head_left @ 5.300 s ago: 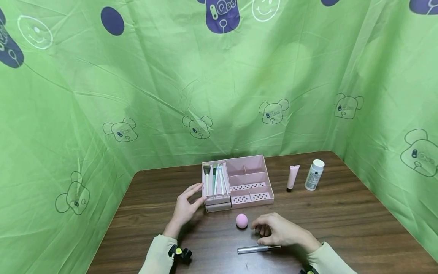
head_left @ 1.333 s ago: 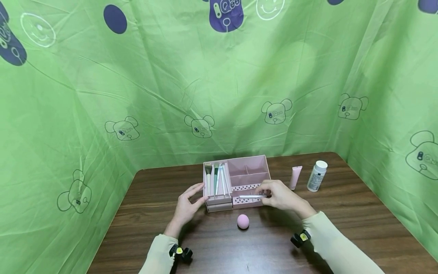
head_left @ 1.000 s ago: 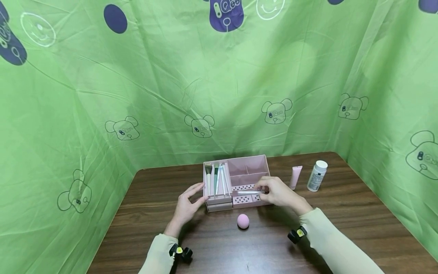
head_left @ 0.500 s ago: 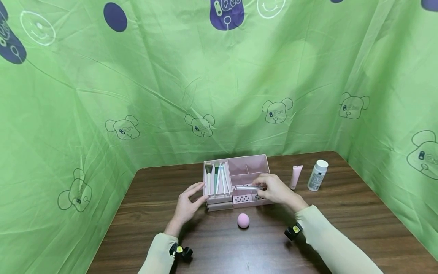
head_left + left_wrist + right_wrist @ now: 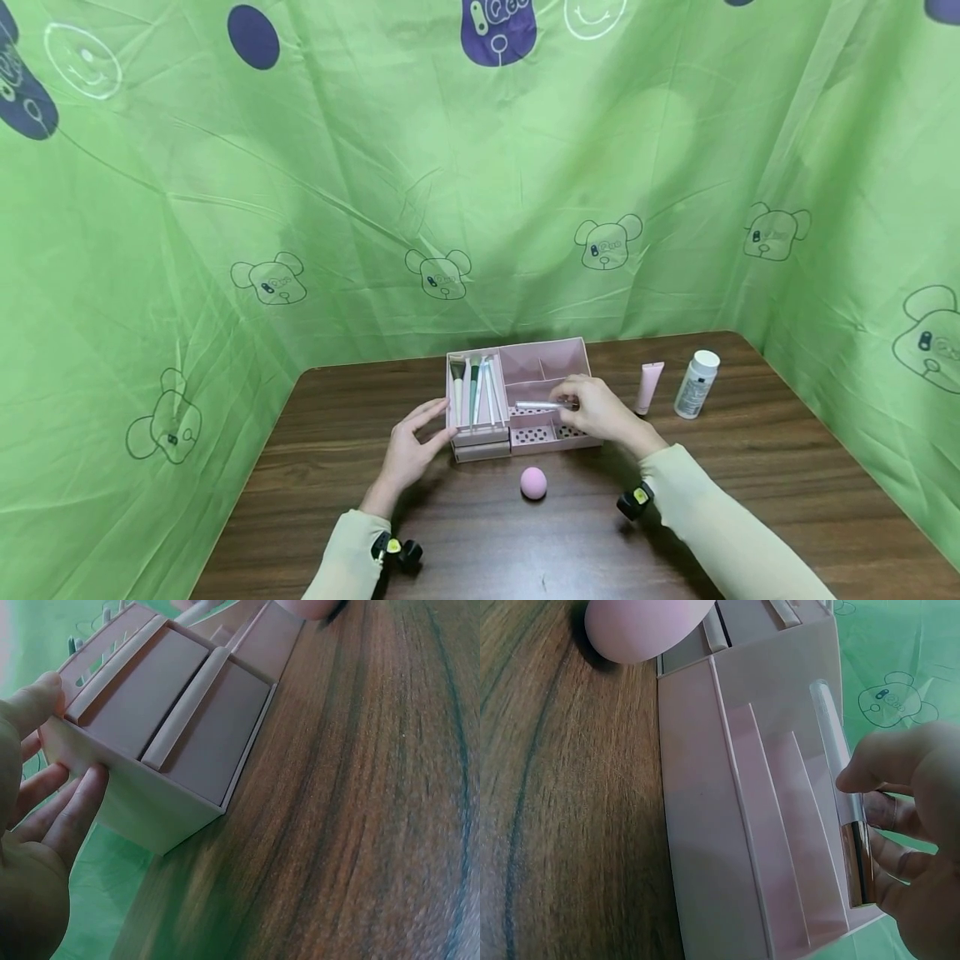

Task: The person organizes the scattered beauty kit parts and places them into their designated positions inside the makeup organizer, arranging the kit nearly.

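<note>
My left hand (image 5: 405, 457) rests at the left front corner of a pink makeup organizer (image 5: 547, 351). In the left wrist view its thumb touches the top front edge, and its fingertips lie against the side wall. Several makeup brushes (image 5: 474, 392) lie in the organizer's upper left tray, over two drawer fronts (image 5: 202, 720). Between thumb and fingers, my right hand (image 5: 600, 410) pinches a slim silver cosmetic tube (image 5: 829, 739) with a shiny coppery end (image 5: 859, 862). The tube is held nearly level above the middle right compartments, apart from the dotted floor as far as I can see.
A pink makeup sponge (image 5: 533, 483) sits on the wooden table (image 5: 322, 483) in front of the organizer. To the right stand a pink squeeze tube (image 5: 648, 386) and a white-capped bottle (image 5: 697, 385). Green printed cloth (image 5: 360, 192) hangs behind and at both sides.
My right hand picked the silver tube up from the table front and carried it over the organizer. Lately it has drifted farther back, from the front compartments to the middle row. The left hand stays put.
</note>
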A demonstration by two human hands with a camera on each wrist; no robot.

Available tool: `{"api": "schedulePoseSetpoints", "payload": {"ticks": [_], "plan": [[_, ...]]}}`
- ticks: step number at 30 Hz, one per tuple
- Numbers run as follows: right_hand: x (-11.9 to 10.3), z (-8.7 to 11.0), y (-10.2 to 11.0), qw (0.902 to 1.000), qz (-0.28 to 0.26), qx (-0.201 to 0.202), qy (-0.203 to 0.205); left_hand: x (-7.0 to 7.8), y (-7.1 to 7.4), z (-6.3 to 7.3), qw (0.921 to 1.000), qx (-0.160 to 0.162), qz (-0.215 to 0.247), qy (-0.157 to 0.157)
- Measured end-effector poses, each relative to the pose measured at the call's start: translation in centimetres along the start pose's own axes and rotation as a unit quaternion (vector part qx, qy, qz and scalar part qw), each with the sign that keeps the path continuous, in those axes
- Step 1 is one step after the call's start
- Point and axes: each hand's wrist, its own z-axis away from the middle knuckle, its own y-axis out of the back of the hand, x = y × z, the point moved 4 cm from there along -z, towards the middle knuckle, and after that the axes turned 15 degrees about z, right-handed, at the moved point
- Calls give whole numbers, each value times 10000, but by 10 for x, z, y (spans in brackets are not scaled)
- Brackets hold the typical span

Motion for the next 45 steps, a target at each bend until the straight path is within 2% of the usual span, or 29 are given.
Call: {"api": "schedulePoseSetpoints", "payload": {"ticks": [19, 28, 32, 45], "plan": [[5, -5, -14, 9989, 460, 112, -13, -1, 1, -1, 9999, -11, 58, 97], [5, -7, -17, 9988, 464, 69, -115, 1, 1, 0, 9999, 0, -76, -84], [5, -7, -19, 9989, 451, -36, -147, 0, 1, 0, 9999, -14, -85, -67], [6, -6, -20, 9984, 563, 21, -75, -1, 1, 0, 10000, 3, -19, 22]]}}
